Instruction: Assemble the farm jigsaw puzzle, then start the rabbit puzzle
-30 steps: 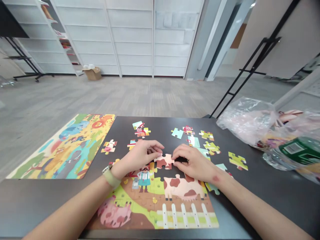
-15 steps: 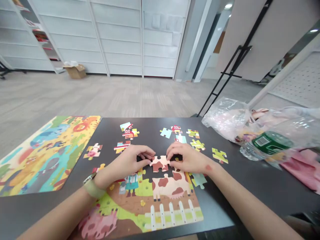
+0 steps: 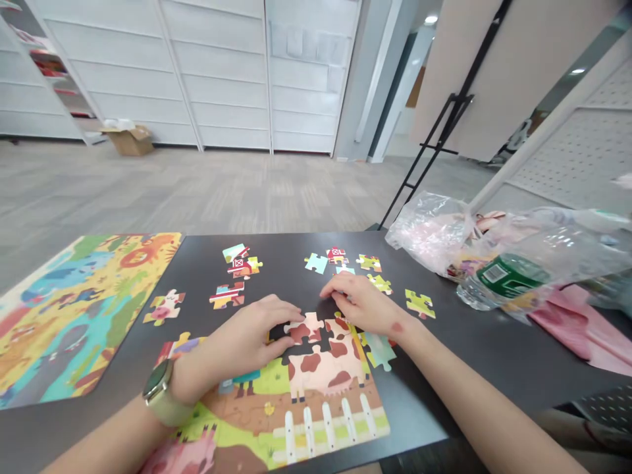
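Note:
A brown-spotted cow puzzle piece (image 3: 305,329) lies just above a gap in the partly joined farm puzzle (image 3: 326,368). My left hand (image 3: 257,329) has its thumb and fingertips at the piece's left edge, pinching it. To the right, my right hand (image 3: 365,303) is open, fingers stretched over the dark table and apart from that piece. Its palm hides part of the loose pieces behind it. Under my right wrist sits a pale green piece (image 3: 379,350). My left forearm covers the puzzle's left part.
Loose pieces lie around: a pig-face piece (image 3: 165,307), red barn pieces (image 3: 241,266), a light blue piece (image 3: 316,263) and a green piece (image 3: 419,303). An animal picture sheet (image 3: 99,303) lies left. Right are a plastic bottle (image 3: 508,276), plastic bags (image 3: 429,230) and pink cloth (image 3: 573,322).
My right hand has let go of the spotted piece and moved up and away from it. My left hand stays at its left edge. The whole view has shifted slightly.

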Demonstrator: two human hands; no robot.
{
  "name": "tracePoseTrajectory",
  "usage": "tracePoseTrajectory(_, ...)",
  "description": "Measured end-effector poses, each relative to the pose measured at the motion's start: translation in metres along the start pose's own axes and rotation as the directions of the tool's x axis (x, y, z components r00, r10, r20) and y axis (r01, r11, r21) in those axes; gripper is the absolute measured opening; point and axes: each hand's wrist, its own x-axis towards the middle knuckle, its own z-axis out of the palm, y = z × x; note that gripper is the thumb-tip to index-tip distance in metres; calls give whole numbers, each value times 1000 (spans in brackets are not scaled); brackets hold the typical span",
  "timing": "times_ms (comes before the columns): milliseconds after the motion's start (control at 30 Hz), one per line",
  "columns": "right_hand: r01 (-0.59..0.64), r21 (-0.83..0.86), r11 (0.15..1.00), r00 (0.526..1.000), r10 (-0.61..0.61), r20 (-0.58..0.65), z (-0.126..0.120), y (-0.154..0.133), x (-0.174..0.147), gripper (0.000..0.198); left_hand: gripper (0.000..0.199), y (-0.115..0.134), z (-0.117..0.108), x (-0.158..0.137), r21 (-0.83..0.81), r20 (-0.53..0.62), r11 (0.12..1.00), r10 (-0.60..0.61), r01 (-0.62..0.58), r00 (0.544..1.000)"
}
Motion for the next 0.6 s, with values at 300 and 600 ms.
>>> tracePoseTrajectory(300, 28, -44, 999, 999, -28, -21, 3, 8, 0, 26, 26, -10, -31, 0, 239, -84, 961, -125, 142, 989)
tracePoseTrajectory(600, 9, -57, 998, 1000, -8, 15, 2, 6, -1, 30, 58, -60, -101, -49, 278, -98, 883, -367, 380, 925)
